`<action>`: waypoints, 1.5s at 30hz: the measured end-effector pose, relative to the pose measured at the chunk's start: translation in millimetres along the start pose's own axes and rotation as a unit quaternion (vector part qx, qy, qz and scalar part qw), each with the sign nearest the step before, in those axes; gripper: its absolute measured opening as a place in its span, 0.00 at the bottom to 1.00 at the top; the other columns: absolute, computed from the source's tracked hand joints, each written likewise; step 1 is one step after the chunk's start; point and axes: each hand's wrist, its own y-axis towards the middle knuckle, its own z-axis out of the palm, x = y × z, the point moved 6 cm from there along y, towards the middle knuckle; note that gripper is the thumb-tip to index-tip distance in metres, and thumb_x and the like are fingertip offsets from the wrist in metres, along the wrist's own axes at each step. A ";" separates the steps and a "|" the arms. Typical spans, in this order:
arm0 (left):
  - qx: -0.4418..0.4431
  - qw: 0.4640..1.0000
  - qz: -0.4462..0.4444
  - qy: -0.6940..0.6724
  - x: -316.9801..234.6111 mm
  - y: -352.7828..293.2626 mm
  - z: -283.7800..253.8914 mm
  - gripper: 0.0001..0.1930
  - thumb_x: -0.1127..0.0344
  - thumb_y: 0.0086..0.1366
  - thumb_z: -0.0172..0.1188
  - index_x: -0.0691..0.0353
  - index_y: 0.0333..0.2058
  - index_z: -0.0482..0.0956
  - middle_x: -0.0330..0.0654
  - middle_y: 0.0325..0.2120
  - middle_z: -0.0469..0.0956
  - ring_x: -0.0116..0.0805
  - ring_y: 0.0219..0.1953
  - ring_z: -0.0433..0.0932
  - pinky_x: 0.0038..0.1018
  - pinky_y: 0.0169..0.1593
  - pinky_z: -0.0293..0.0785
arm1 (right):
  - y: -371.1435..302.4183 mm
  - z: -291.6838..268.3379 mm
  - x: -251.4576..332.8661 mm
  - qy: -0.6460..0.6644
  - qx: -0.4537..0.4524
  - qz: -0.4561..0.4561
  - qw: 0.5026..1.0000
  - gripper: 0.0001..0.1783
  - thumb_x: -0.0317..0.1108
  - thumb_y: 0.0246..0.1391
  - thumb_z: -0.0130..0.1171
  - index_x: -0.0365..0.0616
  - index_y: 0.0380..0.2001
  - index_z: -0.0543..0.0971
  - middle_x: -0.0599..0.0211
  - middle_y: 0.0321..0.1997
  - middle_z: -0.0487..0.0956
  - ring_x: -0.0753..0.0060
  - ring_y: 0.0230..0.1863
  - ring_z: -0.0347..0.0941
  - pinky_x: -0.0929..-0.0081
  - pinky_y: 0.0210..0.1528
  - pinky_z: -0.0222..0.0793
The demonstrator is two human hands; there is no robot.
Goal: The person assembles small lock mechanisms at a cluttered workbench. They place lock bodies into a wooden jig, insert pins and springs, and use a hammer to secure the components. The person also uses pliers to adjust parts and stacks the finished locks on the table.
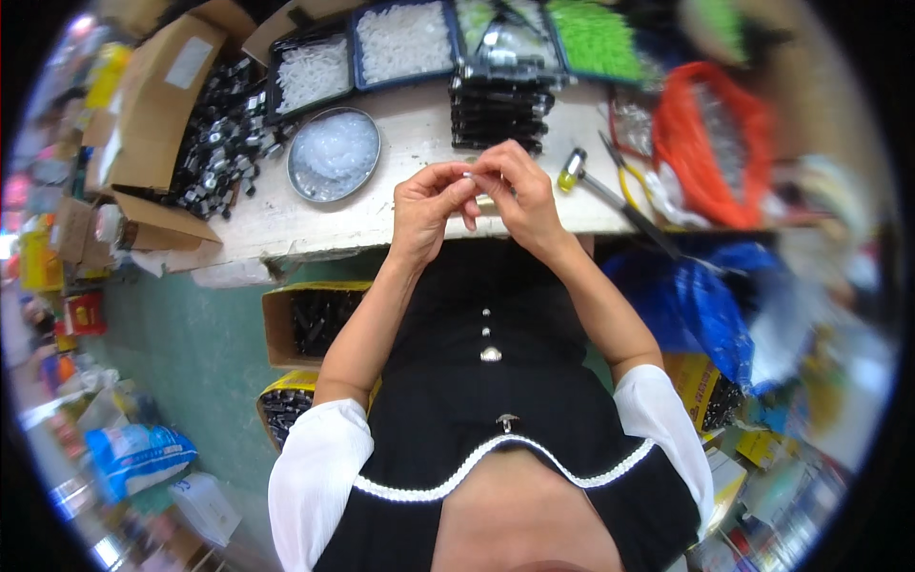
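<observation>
Over the table's near edge, my left hand [429, 208] and my right hand [524, 198] meet with thumbs and forefingers pinched together. Between the fingertips shows a small white piece [468, 175], too small to name and mostly covered by the fingers. A yellowish, shiny bit [486, 202] shows just below my right fingers; what it belongs to is hidden. Just beyond my hands is a stack of black plastic parts [498, 110]. To the left of my left hand stands a round metal dish [375, 170] of translucent white pieces. A hammer [610, 195] with a yellowish head end lies right of my right hand.
Trays of white pieces [402, 40] and green pieces [596, 40] line the back. Black parts [224, 133] spill from a cardboard box [157, 105] at left. Yellow-handled pliers [631, 181] and a red plastic bag [681, 143] lie at right. Boxes of black parts [324, 319] stand below the table.
</observation>
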 end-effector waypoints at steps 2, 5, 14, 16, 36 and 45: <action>-0.007 1.000 0.006 -0.003 0.1 -0.6 0.3 0.09 0.75 0.58 0.58 0.70 0.38 0.76 0.44 0.27 0.77 0.28 0.23 0.76 0.22 0.22 0.75 | 0.0 2.8 -3.0 0.006 -0.002 0.010 1.000 0.04 0.21 0.47 0.56 0.36 0.29 0.72 0.61 0.31 0.71 0.63 0.32 0.70 0.72 0.32 0.67; -0.026 0.999 0.025 0.041 0.8 -2.5 -1.6 0.10 0.74 0.59 0.57 0.68 0.40 0.77 0.44 0.28 0.78 0.26 0.23 0.75 0.20 0.22 0.73 | -0.6 6.6 -7.7 -0.008 0.001 0.018 1.000 0.04 0.23 0.47 0.55 0.38 0.28 0.72 0.63 0.30 0.70 0.61 0.33 0.68 0.70 0.35 0.63; -0.087 0.942 0.103 0.306 -14.7 -4.5 -24.7 0.08 0.74 0.56 0.61 0.67 0.35 0.79 0.34 0.23 0.71 0.18 0.21 0.67 0.15 0.24 0.64 | -13.8 12.2 -30.9 -0.217 0.082 -0.007 0.973 0.04 0.27 0.46 0.56 0.45 0.27 0.72 0.67 0.31 0.68 0.63 0.38 0.62 0.66 0.38 0.51; -0.091 0.929 0.108 0.342 -12.5 -2.7 -30.6 0.08 0.74 0.55 0.61 0.67 0.34 0.79 0.35 0.23 0.71 0.18 0.21 0.67 0.16 0.25 0.63 | -16.4 16.0 -36.3 -0.242 0.095 -0.005 0.965 0.05 0.27 0.45 0.57 0.45 0.28 0.72 0.68 0.31 0.69 0.63 0.38 0.62 0.65 0.39 0.50; -0.082 0.882 0.083 0.456 -3.8 8.6 -41.2 0.09 0.74 0.49 0.63 0.65 0.32 0.80 0.40 0.22 0.73 0.27 0.23 0.71 0.22 0.29 0.68 | -14.2 37.5 -46.8 -0.321 0.105 -0.063 0.939 0.04 0.27 0.45 0.56 0.46 0.27 0.73 0.70 0.31 0.70 0.65 0.38 0.63 0.66 0.39 0.51; 0.043 0.731 0.023 0.681 -10.1 39.7 -17.3 0.10 0.66 0.46 0.65 0.62 0.29 0.81 0.47 0.24 0.77 0.42 0.27 0.77 0.34 0.33 0.71 | -8.6 -22.2 -39.6 -0.261 0.022 -0.044 0.964 0.05 0.25 0.44 0.57 0.45 0.28 0.76 0.70 0.31 0.72 0.66 0.38 0.66 0.68 0.40 0.53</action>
